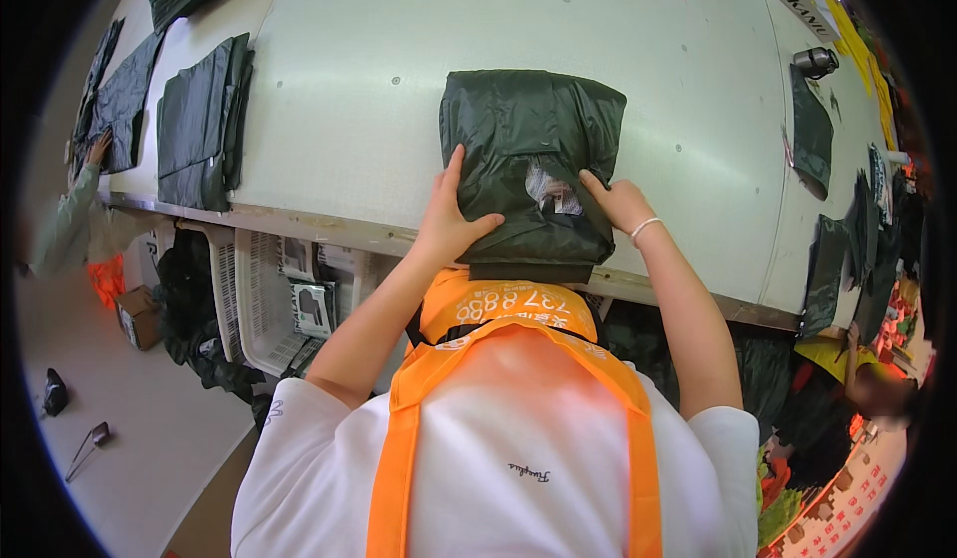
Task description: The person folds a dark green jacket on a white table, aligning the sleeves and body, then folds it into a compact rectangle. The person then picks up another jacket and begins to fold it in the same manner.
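A folded dark green garment (503, 120) of shiny, thin fabric lies on the pale table in front of me, its near end at the table's front edge. A crumpled clear piece with a printed label (551, 189) shows on its middle. My left hand (451, 214) rests along the garment's left side, thumb and forefinger spread apart; its other fingers are mostly hidden. At the right side my right hand (618, 202) grips the fabric, thumb on top close to the label, the remaining fingers partly out of sight.
More folded dark garments (199, 125) lie at the left of the table, where another person's hand (100, 147) touches one. White plastic baskets (261, 304) stand below the edge. On the right are a metal flask (815, 62), a white box (802, 5) and dark fabric pieces (812, 135).
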A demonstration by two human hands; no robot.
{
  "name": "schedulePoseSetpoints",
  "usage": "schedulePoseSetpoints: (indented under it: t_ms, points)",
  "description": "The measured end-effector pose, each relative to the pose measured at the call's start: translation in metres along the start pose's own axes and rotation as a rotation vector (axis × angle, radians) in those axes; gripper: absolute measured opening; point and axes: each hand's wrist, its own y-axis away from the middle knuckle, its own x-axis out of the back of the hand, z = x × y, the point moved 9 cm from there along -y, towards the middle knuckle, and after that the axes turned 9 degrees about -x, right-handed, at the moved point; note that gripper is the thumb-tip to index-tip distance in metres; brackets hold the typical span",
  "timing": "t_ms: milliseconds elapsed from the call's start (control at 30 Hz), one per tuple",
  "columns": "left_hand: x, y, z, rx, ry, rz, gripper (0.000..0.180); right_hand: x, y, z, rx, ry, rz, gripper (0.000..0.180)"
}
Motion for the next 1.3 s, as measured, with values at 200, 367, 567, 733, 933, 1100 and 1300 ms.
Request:
schedulePoseSetpoints:
  t_ms: [200, 367, 567, 733, 933, 1100, 1300]
  points:
    - [0.001, 0.007, -0.004, -0.017, -0.091, 0.044, 0.107, 0.023, 0.064, -0.050, 0.181, -0.010, 0.232, 0.097]
    - [0.011, 0.017, -0.011, 0.036, -0.398, 0.290, 0.109, -0.017, 0.007, -0.008, 0.495, -0.176, 0.679, 0.088]
    - [-0.011, 0.042, -0.049, 0.614, 0.167, -0.002, 0.097, -0.024, 0.007, 0.016, 0.358, -0.409, 0.565, 0.093]
    - [-0.027, 0.058, -0.059, 0.310, 0.299, -0.064, 0.086, -0.044, 0.025, 0.015, 0.468, -0.459, 0.392, 0.097]
    - [-0.024, 0.083, -0.075, 0.414, 0.252, -0.008, 0.094, -0.048, 0.045, 0.007, 0.714, -0.284, 0.554, 0.108]
    - [0.004, 0.050, -0.041, 0.361, -0.043, 0.094, 0.092, -0.054, 0.045, -0.036, 0.499, -0.112, 0.510, 0.100]
    - [0.039, -0.035, -0.033, 0.347, -0.501, 0.069, 0.071, -0.058, 0.064, -0.165, 0.686, 0.183, 0.679, 0.082]
